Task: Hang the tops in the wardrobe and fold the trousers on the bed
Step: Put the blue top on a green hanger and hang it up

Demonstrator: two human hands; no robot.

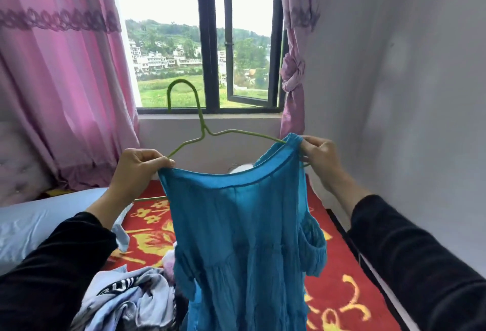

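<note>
Head view: up in mid-air over the bed, one garment and one hanger, both hands busy.
Blue top [236, 225]: held up at chest height, centre of the view, neckline towards the window, hem dropping out of the bottom edge.
Green hanger [202, 130]: wire, hook upright against the window sill; its right arm runs inside the top's right shoulder, its left arm is bare down to the fingers.
Left hand [136, 170]: fingers curled, pinching the top's left shoulder edge together with the hanger's left end.
Right hand [323, 159]: thumb and fingers pinching the top's right shoulder strap, just where the wire goes under the cloth.
Bed [342, 291]: red cover with yellow flowers, directly below the top.
Pile of clothes [126, 296]: pale blue and grey, crumpled on the bed at lower left, touching the top's side.
In the way: the hanging top hides the middle of the bed, part of the pile and most of the hanger's lower bar; a white shape shows through the neckline, cannot tell what it is.
Pillow [39, 220]: light blue, left of the red cover.
Window [210, 41]: dark frame, one pane swung outward.
Pink curtains [60, 80]: one drawn on the left, one knotted on the right.
Wall [394, 93]: plain grey, close along the bed's right side.
</note>
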